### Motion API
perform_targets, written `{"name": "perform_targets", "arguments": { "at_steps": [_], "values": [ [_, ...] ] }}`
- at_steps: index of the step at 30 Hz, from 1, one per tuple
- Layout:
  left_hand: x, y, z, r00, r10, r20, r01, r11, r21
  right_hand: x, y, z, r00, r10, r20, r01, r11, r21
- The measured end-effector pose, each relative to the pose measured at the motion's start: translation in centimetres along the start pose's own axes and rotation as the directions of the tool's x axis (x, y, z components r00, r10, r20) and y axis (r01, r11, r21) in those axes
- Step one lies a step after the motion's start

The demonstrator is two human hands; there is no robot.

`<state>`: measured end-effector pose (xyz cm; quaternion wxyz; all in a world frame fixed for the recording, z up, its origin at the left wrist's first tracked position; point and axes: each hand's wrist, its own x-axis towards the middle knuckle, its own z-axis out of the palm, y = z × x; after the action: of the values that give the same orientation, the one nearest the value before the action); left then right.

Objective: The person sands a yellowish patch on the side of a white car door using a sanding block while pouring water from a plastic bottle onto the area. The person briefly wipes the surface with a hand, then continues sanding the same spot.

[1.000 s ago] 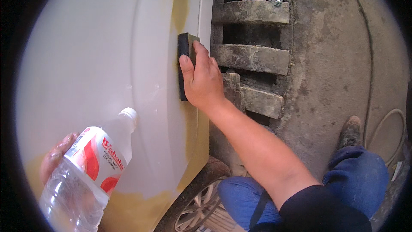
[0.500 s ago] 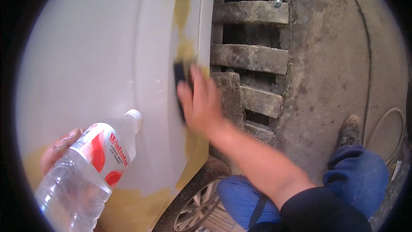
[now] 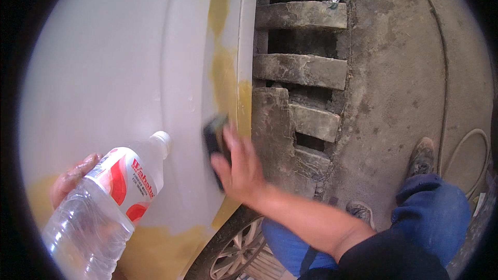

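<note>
My left hand (image 3: 74, 174) is wrapped round a clear plastic bottle (image 3: 88, 228) with a white cap and a red and white label. The bottle is tilted, its cap pointing up and to the right. Under my right hand (image 3: 243, 168), slightly blurred, a dark sanding block (image 3: 210, 137) lies against the edge of a white car body panel (image 3: 114, 78). My fingers and thumb grip the block; its underside is hidden. A strip of yellow filler (image 3: 223, 72) runs along the panel beyond the block, and more filler covers the panel's lower end.
Below the panel sits a car wheel (image 3: 237, 253) with a silver rim. To its right, worn concrete slabs (image 3: 301, 67) with gaps between them lie beside the concrete floor (image 3: 389, 72). A thin hose (image 3: 444, 72) runs along that floor, past a shoe (image 3: 422, 158) and my bent blue-trousered leg.
My right hand and the sanding block have moved down along the panel edge toward the wheel, uncovering more of the yellow strip. My left hand and the bottle have barely moved.
</note>
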<state>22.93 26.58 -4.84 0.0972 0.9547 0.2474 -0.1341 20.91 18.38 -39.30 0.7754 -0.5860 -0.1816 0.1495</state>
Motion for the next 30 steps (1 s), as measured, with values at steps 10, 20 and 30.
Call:
{"name": "perform_targets", "arguments": {
  "at_steps": [10, 20, 30],
  "values": [
    [-0.4, 1.4, 2.5, 0.99, 0.014, -0.141, -0.005, 0.998, 0.064, 11.1, 4.1, -0.9, 0.985, 0.159, -0.06, -0.165, 0.98, -0.109],
    [0.0, 1.3, 2.7, 0.984, 0.089, -0.157, -0.088, 0.996, 0.018, 11.7, 4.3, -0.6, 0.988, 0.138, -0.062, -0.143, 0.987, -0.08],
    [-0.4, -0.3, 1.2, 0.834, -0.515, -0.197, 0.327, 0.75, -0.575, 3.5, 3.3, 0.4, 0.988, 0.147, 0.039, -0.145, 0.988, -0.053]
  ]
}}
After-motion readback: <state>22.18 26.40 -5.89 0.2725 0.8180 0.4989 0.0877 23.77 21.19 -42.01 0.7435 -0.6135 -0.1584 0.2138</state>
